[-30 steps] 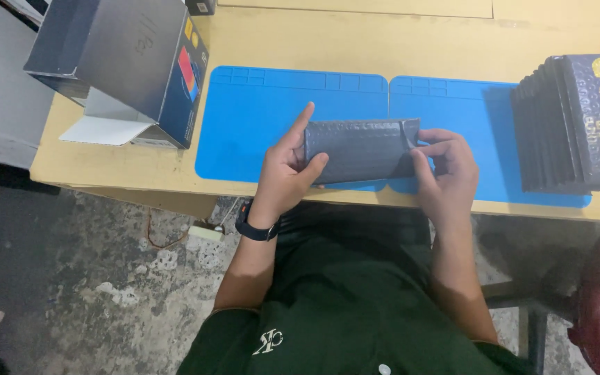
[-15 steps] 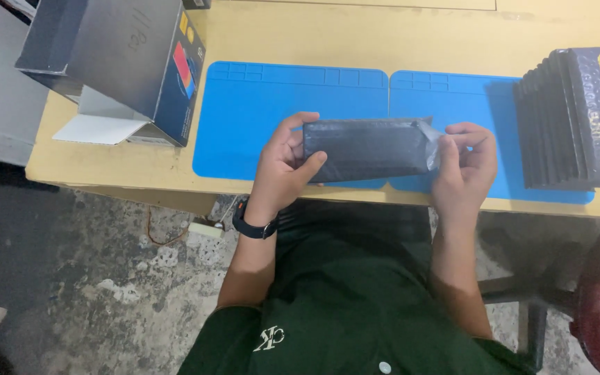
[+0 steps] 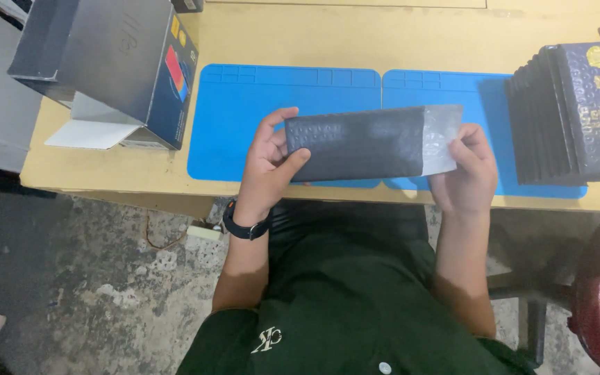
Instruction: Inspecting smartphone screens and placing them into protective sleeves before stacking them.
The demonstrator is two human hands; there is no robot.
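Fingers (image 3: 277,149) of our left hand (image 3: 267,170) and right hand (image 3: 468,170) close on the dark bubble-wrap pouch (image 3: 373,143), held level above the blue mat (image 3: 244,111), clear end right.

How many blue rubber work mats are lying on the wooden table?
2. One blue rubber work mat lies on the left, partly under the left hand. The second blue mat adjoins it on the right, partly hidden by the dark bubble-wrap pouch and the right hand.

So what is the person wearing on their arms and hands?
Both hands, the left hand and the right hand, are bare, with no gloves. A black wristwatch circles the left wrist. Both forearms are uncovered; a dark green shirt with a small white emblem covers the body.
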